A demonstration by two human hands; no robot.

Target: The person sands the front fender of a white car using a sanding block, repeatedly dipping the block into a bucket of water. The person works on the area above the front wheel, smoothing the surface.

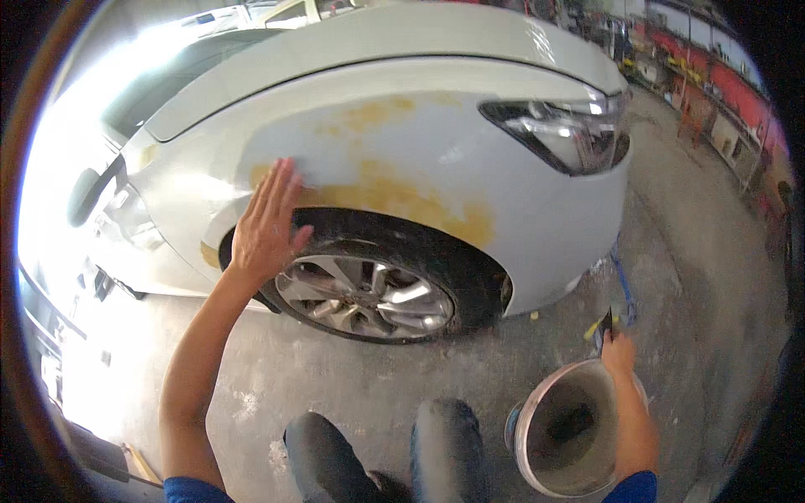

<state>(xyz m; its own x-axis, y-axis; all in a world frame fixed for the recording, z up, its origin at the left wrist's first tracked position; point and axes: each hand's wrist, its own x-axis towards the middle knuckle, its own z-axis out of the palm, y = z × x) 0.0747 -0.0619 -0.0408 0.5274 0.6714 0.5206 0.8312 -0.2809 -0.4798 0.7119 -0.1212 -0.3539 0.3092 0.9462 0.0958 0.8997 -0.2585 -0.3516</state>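
Note:
My left hand [267,222] lies flat, fingers stretched, against the front fender [436,134] of a white car, just above the wheel arch. Around it the fender has a dull grey sanded area and patches of yellowish filler [402,201]. My right hand [619,354] is closed on a thin dark sheet, apparently sandpaper [606,325], whose tip points up past the fingers. Below that hand stands a round bucket [537,402] of murky liquid, with a dark shape [574,423] showing in it. The right forearm passes over the bucket's right side.
Below the fender is the front wheel [365,293] with its silver spoked rim. The headlight [553,134] is at the right. A blue strap or cord [625,285] lies on the concrete floor [470,369]. My knees [449,436] are at the bottom; cluttered shelves [713,92] line the far right.

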